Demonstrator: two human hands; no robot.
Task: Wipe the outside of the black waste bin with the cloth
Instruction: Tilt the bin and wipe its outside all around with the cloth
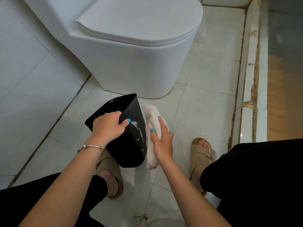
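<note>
A person's left hand (109, 126) grips the rim of a tilted black waste bin (129, 145), fingers inside, thumb outside, while the right hand (161, 140) presses a bunched white cloth (151, 122) against its side above the tiled floor (205, 104), near a white toilet (139, 63)

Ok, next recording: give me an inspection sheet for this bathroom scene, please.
Surface: pale tiled floor, grout lines dark in places.
Job's things: black bin, tilted, with a whitish streak on its side; white cloth beside that side.
Clutter: nothing seen.
Hands: left hand grips the bin's rim; right hand holds the cloth.
Cables: nothing seen.
Surroundings: white toilet with lid closed, behind the bin; stained raised ledge on the right.
</note>
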